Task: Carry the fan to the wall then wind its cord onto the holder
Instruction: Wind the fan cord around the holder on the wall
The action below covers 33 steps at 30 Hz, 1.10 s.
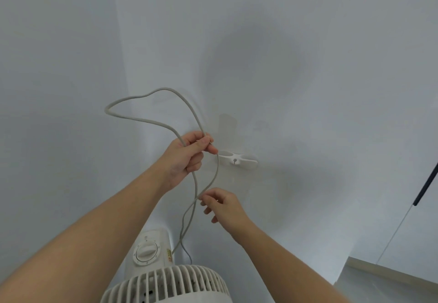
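Observation:
A white fan [163, 286] stands at the bottom of the view, close to the white wall, its round dial facing up. Its pale grey cord [151, 120] rises from behind the fan body and forms a big loop in the air. My left hand [189, 153] grips two strands of that loop, just left of the white winged cord holder [237, 159] fixed to the wall. Lower down, my right hand [222, 208] pinches the cord with its fingertips, below the holder. No cord lies on the holder.
A plain white wall [308, 65] fills most of the view, with a corner fold at the left. A dark pole with a thin light rod [424, 186] leans at the right edge. A strip of floor and skirting [388, 276] shows at the lower right.

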Each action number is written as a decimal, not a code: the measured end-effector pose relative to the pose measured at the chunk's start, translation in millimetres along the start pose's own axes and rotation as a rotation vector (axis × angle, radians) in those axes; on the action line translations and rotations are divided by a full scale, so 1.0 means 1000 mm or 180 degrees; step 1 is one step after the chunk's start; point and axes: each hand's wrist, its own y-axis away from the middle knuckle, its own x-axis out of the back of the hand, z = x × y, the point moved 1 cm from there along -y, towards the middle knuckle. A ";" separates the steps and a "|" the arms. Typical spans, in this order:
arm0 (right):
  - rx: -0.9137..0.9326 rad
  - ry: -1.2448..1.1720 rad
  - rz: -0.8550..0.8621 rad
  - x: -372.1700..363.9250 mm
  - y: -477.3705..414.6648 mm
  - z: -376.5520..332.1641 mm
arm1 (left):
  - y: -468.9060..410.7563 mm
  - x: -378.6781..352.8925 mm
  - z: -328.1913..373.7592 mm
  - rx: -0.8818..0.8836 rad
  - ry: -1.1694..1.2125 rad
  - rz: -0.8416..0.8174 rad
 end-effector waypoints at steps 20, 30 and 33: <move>-0.0498 -0.0803 0.0469 -0.018 0.001 -0.012 | 0.003 0.001 -0.011 0.0018 -0.0131 -0.0024; 0.0202 0.1254 0.0742 0.057 -0.016 -0.078 | 0.012 0.032 -0.032 0.0883 -0.1261 0.0143; 0.0773 0.2719 0.0603 0.076 -0.007 -0.106 | 0.017 0.032 -0.040 0.1128 -0.1854 -0.0027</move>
